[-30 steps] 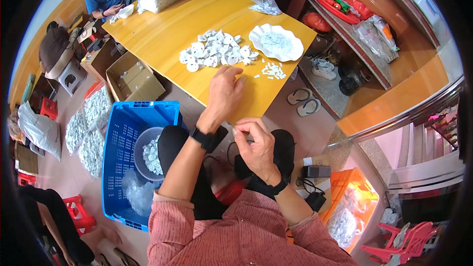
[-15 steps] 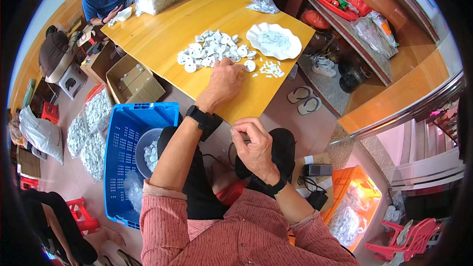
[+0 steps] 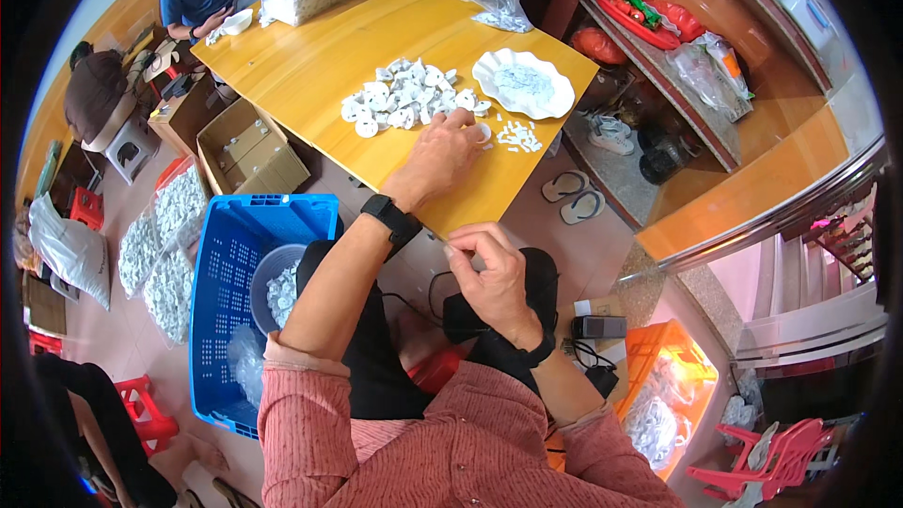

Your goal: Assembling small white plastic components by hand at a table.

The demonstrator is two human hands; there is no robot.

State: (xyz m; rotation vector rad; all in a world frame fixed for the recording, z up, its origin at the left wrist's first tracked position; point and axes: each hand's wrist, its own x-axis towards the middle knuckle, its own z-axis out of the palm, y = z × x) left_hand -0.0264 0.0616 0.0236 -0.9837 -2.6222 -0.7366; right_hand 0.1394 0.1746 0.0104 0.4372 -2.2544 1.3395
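Left grip (image 3: 440, 154) nearer pegs (image 3: 520, 137) (rightward)

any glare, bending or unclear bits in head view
Head view: glare washes out part of the orange crate; head view: straight edges bow toward the dark rim; head view: anything the right hand may hold is too small to make out.
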